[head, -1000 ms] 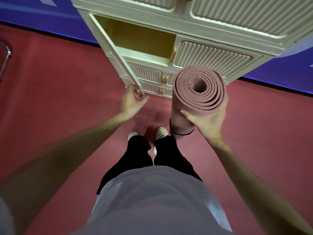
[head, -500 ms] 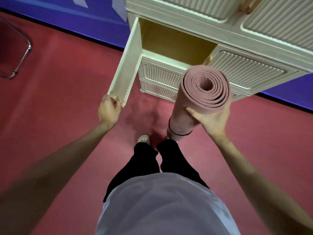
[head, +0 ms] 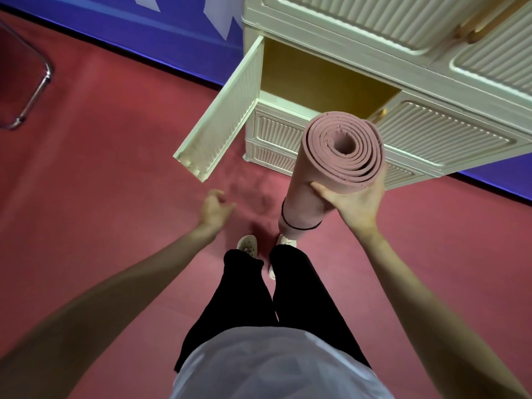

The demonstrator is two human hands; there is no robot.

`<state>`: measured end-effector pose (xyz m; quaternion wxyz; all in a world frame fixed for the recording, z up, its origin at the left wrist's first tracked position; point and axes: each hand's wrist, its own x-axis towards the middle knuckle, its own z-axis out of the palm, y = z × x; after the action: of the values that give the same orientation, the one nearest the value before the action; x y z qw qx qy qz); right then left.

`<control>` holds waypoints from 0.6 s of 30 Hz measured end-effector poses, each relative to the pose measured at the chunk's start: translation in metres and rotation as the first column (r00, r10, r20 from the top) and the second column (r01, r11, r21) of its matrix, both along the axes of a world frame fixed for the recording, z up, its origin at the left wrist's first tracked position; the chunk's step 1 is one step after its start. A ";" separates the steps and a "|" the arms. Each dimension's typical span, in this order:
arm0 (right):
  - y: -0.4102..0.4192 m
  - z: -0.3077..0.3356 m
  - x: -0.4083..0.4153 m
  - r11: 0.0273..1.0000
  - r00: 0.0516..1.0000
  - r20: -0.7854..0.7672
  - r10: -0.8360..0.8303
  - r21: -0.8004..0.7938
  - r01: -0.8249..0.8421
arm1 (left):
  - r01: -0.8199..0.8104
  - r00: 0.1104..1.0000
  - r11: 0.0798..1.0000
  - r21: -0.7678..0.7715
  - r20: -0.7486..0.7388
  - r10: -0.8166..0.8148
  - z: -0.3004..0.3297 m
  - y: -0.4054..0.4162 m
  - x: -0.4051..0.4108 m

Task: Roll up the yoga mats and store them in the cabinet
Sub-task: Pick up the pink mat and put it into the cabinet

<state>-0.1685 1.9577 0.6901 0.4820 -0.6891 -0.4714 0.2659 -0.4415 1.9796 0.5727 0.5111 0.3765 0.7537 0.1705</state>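
A rolled pink yoga mat (head: pixel 339 156) stands upright in the air in front of me, a black strap around its lower end. My right hand (head: pixel 355 201) grips it near the top from below. The cream cabinet (head: pixel 431 82) stands ahead at the upper right. Its left door (head: pixel 224 116) is swung wide open and shows a yellowish compartment (head: pixel 316 76) with nothing visible inside. My left hand (head: pixel 214 210) hangs free below the door's edge, fingers loosely curled, holding nothing.
The floor (head: pixel 115 168) is red carpet; a blue wall base (head: pixel 129 33) runs behind. A chrome tube frame (head: pixel 31 93) stands at the far left. My feet (head: pixel 247 244) are just short of the cabinet's lower drawers (head: pixel 273 133).
The door swung from half open to fully open. My left hand has let go of the door's edge and dropped away. The mat stays in my right hand.
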 end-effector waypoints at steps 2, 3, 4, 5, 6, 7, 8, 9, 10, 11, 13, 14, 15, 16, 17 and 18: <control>0.011 -0.003 0.006 0.999 0.999 -0.011 0.036 -0.016 -0.036 | 0.238 0.968 0.971 0.012 0.077 -0.238 0.001 -0.002 0.024; 0.018 -0.005 0.011 0.998 0.998 -0.020 0.065 -0.020 -0.066 | 0.332 0.936 0.943 0.019 0.114 -0.332 0.002 0.002 0.037; 0.024 -0.006 0.016 0.995 0.995 -0.022 0.099 -0.023 -0.099 | 0.408 0.902 0.912 0.023 0.140 -0.407 0.000 0.006 0.047; 0.032 -0.008 0.022 0.991 0.991 -0.030 0.130 -0.032 -0.130 | 0.464 0.873 0.885 0.034 0.152 -0.463 -0.002 0.013 0.058; 0.041 -0.011 0.029 0.987 0.987 -0.047 0.153 -0.050 -0.155 | 0.488 0.859 0.872 0.036 0.157 -0.487 -0.009 0.021 0.069; 0.050 -0.014 0.035 0.982 0.983 -0.069 0.170 -0.069 -0.175 | 0.495 0.853 0.868 0.038 0.170 -0.494 -0.012 0.029 0.079; 0.059 -0.017 0.041 0.978 0.979 -0.089 0.183 -0.089 -0.191 | 0.482 0.855 0.876 0.030 0.204 -0.478 -0.017 0.036 0.093; 0.066 -0.020 0.046 0.973 0.975 -0.104 0.194 -0.105 -0.205 | 0.460 0.856 0.887 0.045 0.244 -0.456 -0.019 0.040 0.103; 0.073 -0.023 0.051 0.968 0.971 -0.121 0.205 -0.123 -0.220 | 0.428 0.856 0.901 0.073 0.288 -0.430 -0.022 0.045 0.115; 0.082 -0.027 0.056 0.962 0.966 -0.142 0.215 -0.143 -0.235 | 0.385 0.859 0.916 0.108 0.322 -0.399 -0.026 0.048 0.127; 0.098 -0.032 0.064 0.952 0.955 -0.202 0.220 -0.171 -0.255 | 0.281 0.869 0.947 0.157 0.376 -0.320 -0.033 0.050 0.143; 0.107 -0.036 0.068 0.948 0.947 -0.236 0.217 -0.181 -0.263 | 0.233 0.870 0.958 0.167 0.404 -0.282 -0.035 0.050 0.149; 0.115 -0.038 0.071 0.943 0.938 -0.268 0.218 -0.191 -0.273 | 0.188 0.871 0.966 0.179 0.425 -0.248 -0.038 0.051 0.154; 0.124 -0.040 0.073 0.936 0.930 -0.293 0.224 -0.200 -0.288 | 0.149 0.870 0.974 0.172 0.446 -0.212 -0.044 0.053 0.157; 0.132 -0.042 0.075 0.929 0.923 -0.310 0.230 -0.212 -0.303 | 0.121 0.872 0.978 0.169 0.452 -0.186 -0.047 0.056 0.160; 0.140 -0.045 0.076 0.923 0.917 -0.326 0.230 -0.227 -0.312 | 0.101 0.884 0.982 0.160 0.438 -0.162 -0.051 0.059 0.162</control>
<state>-0.0930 2.0976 0.6451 0.4045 -0.6293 -0.4448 0.4924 -0.2795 2.0385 0.5216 0.6555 0.4102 0.5751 0.2672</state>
